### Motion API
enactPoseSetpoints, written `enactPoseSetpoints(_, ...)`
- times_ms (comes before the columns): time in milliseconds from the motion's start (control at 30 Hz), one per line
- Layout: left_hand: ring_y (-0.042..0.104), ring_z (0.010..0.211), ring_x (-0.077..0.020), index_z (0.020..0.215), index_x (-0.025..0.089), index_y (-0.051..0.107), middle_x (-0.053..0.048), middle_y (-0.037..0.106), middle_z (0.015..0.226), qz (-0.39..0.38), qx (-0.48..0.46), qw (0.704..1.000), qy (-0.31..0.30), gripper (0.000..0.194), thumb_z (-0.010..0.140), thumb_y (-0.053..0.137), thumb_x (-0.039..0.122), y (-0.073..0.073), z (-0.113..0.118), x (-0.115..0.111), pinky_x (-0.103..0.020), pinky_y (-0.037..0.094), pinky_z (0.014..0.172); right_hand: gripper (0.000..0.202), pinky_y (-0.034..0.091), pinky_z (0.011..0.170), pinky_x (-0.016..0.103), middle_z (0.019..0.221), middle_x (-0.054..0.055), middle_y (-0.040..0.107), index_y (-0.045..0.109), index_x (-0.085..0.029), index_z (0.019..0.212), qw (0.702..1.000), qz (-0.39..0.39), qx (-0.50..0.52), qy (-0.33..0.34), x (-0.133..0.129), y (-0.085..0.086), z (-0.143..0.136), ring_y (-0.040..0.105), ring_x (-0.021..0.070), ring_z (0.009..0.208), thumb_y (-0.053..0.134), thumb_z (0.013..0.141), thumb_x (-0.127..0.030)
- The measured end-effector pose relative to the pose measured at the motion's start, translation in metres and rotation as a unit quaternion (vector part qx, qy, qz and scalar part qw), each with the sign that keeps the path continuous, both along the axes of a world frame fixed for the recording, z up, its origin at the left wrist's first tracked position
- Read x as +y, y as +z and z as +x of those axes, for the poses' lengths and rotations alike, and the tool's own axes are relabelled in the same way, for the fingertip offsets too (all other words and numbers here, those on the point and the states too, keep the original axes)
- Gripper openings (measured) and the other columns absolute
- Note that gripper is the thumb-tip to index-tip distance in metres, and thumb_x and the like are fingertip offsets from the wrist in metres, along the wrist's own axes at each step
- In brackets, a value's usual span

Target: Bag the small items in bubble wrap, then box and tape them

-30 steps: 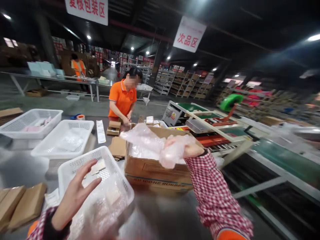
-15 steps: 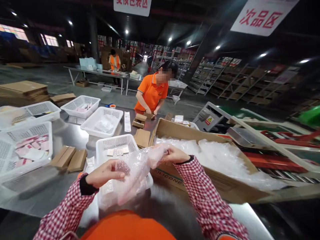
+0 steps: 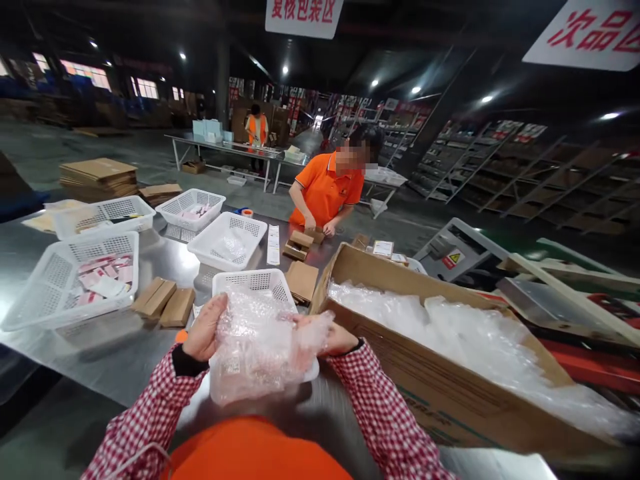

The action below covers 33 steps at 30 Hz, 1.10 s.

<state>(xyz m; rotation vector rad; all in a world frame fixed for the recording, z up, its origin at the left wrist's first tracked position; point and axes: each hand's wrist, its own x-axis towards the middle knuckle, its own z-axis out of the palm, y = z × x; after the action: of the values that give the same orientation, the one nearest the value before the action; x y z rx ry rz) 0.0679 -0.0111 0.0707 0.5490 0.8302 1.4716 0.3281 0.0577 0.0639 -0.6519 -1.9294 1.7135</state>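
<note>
A clear bubble wrap sheet is stretched between my hands above the nearest white basket. My left hand grips the sheet's left edge, thumb on the near face. On the other side my right hand holds it, with its fingers partly behind the crumpled plastic. Through the sheet some pale shapes in the basket show faintly; I cannot make them out. To the right, a large cardboard box holds a heap of more clear plastic wrap.
Small brown cartons lie left of my hands. Several white baskets stand beyond, one with pink-and-white packets. Across the metal table a person in an orange shirt handles a small carton. Conveyor equipment stands right.
The bubble wrap, bunched and hanging between my hands before, is now spread flatter and faces me. My right hand has come lower. The view has turned slightly left.
</note>
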Motion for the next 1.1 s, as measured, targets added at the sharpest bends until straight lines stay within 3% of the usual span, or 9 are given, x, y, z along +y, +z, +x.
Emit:
enactPoseSetpoints(167,0.061,0.062,-0.0136,0.085,0.015,0.064,-0.001,0.066,0.069,-0.008,0.084,0.995,0.053,0.039,0.070,0.068,0.052,-0.013,-0.020,0.002,-0.025,0.048,0.060,0.056,0.047,0.085,0.035,0.098,0.010,0.066,0.064,-0.014,0.102,0.996,0.035,-0.045,0.063,-0.021,0.005,-0.023,0.061,0.0231,0.092,0.071,0.065,-0.054)
enactPoseSetpoints(333,0.045,0.048,-0.0087,0.074,0.018,0.059,0.009,0.046,0.052,-0.007,0.364,0.900,0.240,0.031,0.062,0.074,0.043,-0.018,-0.046,-0.003,-0.021,0.037,0.048,0.031,0.045,0.086,0.035,0.103,0.012,0.063,0.060,-0.013,0.104,0.924,0.330,-0.179,0.070,-0.036,0.027,-0.038,0.057,0.0220,0.096,0.058,0.080,-0.033)
enactPoseSetpoints(367,0.043,0.048,-0.0090,0.073,0.019,0.057,0.009,0.045,0.051,0.003,0.414,0.883,0.222,0.029,0.065,0.072,0.043,-0.016,-0.042,-0.004,-0.021,0.036,0.048,0.028,0.044,0.085,0.035,0.102,0.011,0.063,0.059,-0.014,0.104,0.896,0.380,-0.214,0.082,-0.039,0.030,-0.044,0.057,0.0216,0.095,0.056,0.081,-0.029)
enactPoseSetpoints(500,0.048,0.055,-0.0111,0.068,0.017,0.057,0.005,0.052,0.057,0.069,0.479,0.874,-0.045,0.027,0.068,0.069,0.042,-0.012,-0.008,-0.005,-0.023,0.039,0.053,0.019,0.044,0.076,0.034,0.097,0.012,0.061,0.058,-0.013,0.094,0.784,0.499,-0.342,0.136,-0.052,0.029,-0.072,0.056,0.0216,0.088,0.050,0.078,-0.017)
enactPoseSetpoints(600,0.047,0.055,-0.0109,0.069,0.017,0.056,0.005,0.051,0.058,0.061,0.437,0.891,-0.104,0.029,0.067,0.069,0.042,-0.018,0.010,-0.002,-0.023,0.040,0.051,0.016,0.044,0.071,0.034,0.094,0.013,0.060,0.058,-0.012,0.091,0.743,0.527,-0.385,0.151,-0.059,0.022,-0.085,0.056,0.0227,0.086,0.051,0.077,-0.016)
enactPoseSetpoints(700,0.049,0.057,-0.0107,0.070,0.016,0.055,0.004,0.050,0.061,0.028,0.335,0.936,-0.106,0.027,0.072,0.065,0.041,-0.026,0.010,-0.004,-0.024,0.047,0.054,0.018,0.045,0.071,0.034,0.093,0.011,0.060,0.059,-0.013,0.093,0.761,0.505,-0.383,0.137,-0.058,0.017,-0.083,0.056,0.0222,0.083,0.052,0.076,-0.016)
enactPoseSetpoints(833,0.054,0.069,-0.0112,0.081,0.016,0.058,0.002,0.056,0.075,0.020,0.225,0.974,-0.021,0.025,0.072,0.068,0.037,-0.033,0.000,-0.007,-0.026,0.051,0.065,0.024,0.047,0.080,0.036,0.115,0.014,0.056,0.061,-0.015,0.100,0.838,0.408,-0.348,0.105,-0.051,0.019,-0.065,0.059,0.0237,0.093,0.056,0.077,-0.017)
enactPoseSetpoints(967,0.050,0.059,-0.0106,0.069,0.017,0.055,0.004,0.053,0.063,0.031,0.292,0.955,0.029,0.024,0.071,0.069,0.037,-0.033,0.002,-0.006,-0.022,0.044,0.055,0.034,0.038,0.100,0.041,0.138,0.016,0.041,0.063,-0.016,0.106,0.942,0.261,-0.207,0.047,-0.048,0.020,-0.057,0.046,0.0287,0.122,0.066,0.076,-0.030)
enactPoseSetpoints(1100,0.044,0.055,-0.0096,0.063,0.018,0.052,0.005,0.048,0.058,0.056,0.355,0.933,0.020,0.025,0.071,0.067,0.035,-0.029,0.011,-0.005,-0.021,0.036,0.053,0.038,0.043,0.095,0.039,0.115,0.011,0.061,0.064,-0.014,0.102,0.992,0.094,-0.078,-0.021,-0.050,0.005,-0.065,0.056,0.0245,0.106,0.069,0.073,-0.039)
